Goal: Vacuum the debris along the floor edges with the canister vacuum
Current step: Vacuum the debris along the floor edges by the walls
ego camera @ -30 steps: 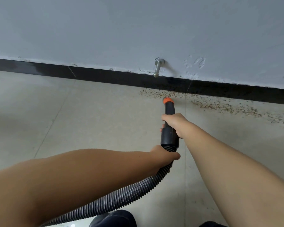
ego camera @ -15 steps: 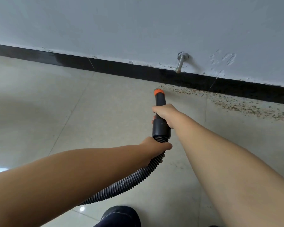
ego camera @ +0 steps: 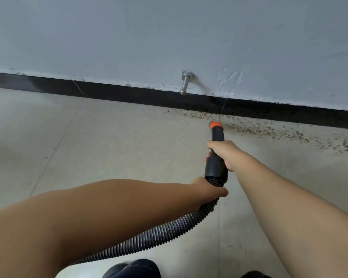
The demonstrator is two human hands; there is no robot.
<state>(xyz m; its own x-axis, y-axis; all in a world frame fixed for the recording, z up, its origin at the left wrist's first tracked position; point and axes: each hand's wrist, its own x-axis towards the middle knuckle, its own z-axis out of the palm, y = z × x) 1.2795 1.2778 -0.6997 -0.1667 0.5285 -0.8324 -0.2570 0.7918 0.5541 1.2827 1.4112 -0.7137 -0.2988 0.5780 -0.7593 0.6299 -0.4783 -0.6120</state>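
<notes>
A black vacuum nozzle (ego camera: 216,135) with an orange tip points at the floor edge. My right hand (ego camera: 225,155) grips the nozzle's black handle. Just behind it, my left hand (ego camera: 207,189) holds the ribbed grey hose (ego camera: 159,235), which curves down to the lower left. A band of brown debris (ego camera: 255,127) lies on the pale tiles along the black skirting board (ego camera: 109,93), from just beyond the orange tip away to the right. The tip sits at the left end of that band. The canister is out of view.
A metal door stop (ego camera: 184,83) juts from the grey wall just above the skirting, left of and beyond the nozzle tip. The pale tile floor (ego camera: 88,141) spreads to the left. My dark shoe (ego camera: 133,268) shows at the bottom edge.
The nozzle tip was left of the debris band half a second ago; it now sits at the band's left end, near the skirting. Both hands kept their grip.
</notes>
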